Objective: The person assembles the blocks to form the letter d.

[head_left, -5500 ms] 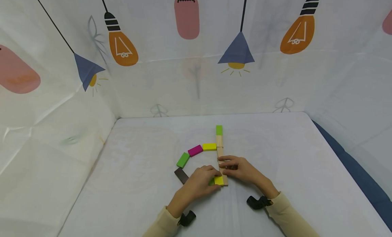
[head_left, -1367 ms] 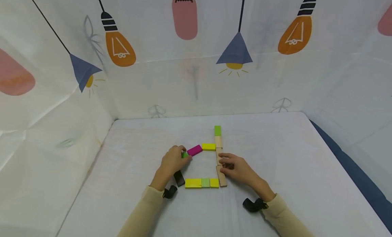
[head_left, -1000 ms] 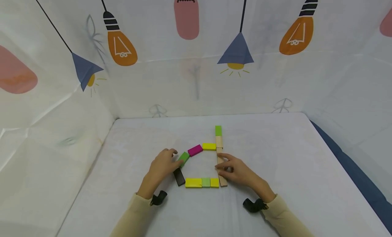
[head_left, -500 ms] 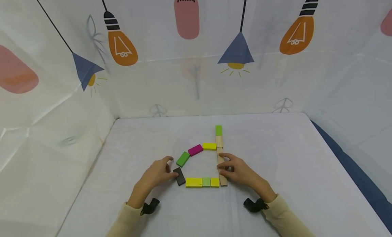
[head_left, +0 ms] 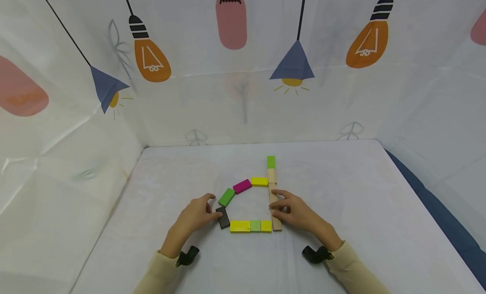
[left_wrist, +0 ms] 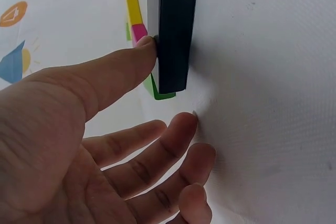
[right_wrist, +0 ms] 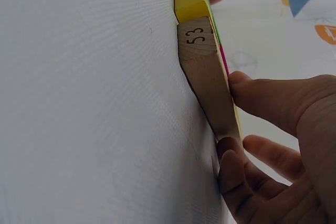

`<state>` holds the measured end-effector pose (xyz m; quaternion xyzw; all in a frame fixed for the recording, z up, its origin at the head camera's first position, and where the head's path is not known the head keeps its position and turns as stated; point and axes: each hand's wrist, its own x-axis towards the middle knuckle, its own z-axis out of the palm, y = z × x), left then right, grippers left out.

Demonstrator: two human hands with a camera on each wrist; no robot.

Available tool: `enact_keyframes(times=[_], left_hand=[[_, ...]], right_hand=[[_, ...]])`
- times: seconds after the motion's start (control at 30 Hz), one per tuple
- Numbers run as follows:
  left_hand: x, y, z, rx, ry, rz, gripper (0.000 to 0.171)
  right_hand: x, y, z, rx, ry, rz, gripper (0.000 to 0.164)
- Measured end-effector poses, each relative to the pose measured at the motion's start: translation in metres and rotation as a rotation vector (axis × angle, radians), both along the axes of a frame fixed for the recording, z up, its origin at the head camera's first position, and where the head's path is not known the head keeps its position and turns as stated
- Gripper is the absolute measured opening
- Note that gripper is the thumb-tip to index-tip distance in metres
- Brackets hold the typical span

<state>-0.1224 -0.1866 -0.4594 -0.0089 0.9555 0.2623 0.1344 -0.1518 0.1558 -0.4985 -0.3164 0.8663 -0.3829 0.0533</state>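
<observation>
Wooden blocks lie flat in a loop beside a straight column. My left hand [head_left: 193, 214] is at the loop's left, its thumb touching the top of the black block [head_left: 223, 218]. Its other fingers are loosely bent, apart from that block in the left wrist view. My right hand [head_left: 298, 209] rests at the column, fingertips touching the plain wooden blocks [head_left: 274, 197]. In the right wrist view its thumb lies on the block marked 53 [right_wrist: 207, 72], with bent fingers beside the column. A green block [head_left: 227, 197] sits just beyond the black one.
A magenta block [head_left: 242, 186] and a yellow block [head_left: 260, 182] continue the loop's far side. Its near side has a long yellow block [head_left: 240, 226], a light green one [head_left: 255, 226] and a short yellow one [head_left: 266, 226]. A bright green block [head_left: 271, 162] tops the column.
My left hand has gone from the near yellow blocks to the green block, then down to the black one. The black block has shifted slightly toward the green block. My right hand stays at the column.
</observation>
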Motion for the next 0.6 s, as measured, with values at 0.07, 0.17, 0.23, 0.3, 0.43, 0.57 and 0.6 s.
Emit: enact_keyframes(times=[0.07,0.17,0.23,0.3,0.43,0.57,0.6], left_hand=[[0.0,-0.001,0.0,-0.006,0.007,-0.006,0.065],[0.001,-0.003,0.0,-0.012,0.018,-0.011,0.066],[0.001,-0.005,0.0,-0.017,0.021,-0.008,0.067],[0.001,-0.007,0.001,-0.02,0.021,-0.004,0.068],[0.001,-0.013,0.003,-0.036,0.021,-0.003,0.069],[0.0,-0.018,0.003,-0.048,0.038,-0.011,0.069],[-0.001,-0.018,0.003,-0.049,0.043,-0.013,0.068]], right_hand=[[0.0,0.001,-0.001,-0.002,0.003,0.0,0.021],[0.0,0.001,-0.002,0.002,0.009,-0.003,0.023],[0.0,0.001,-0.002,0.01,0.002,-0.016,0.023],[0.0,0.001,-0.002,0.016,-0.003,-0.023,0.024],[0.0,0.002,-0.001,0.017,0.001,-0.018,0.025],[0.001,0.001,0.0,0.015,0.021,-0.009,0.024],[0.002,0.001,0.0,0.014,0.022,-0.01,0.024]])
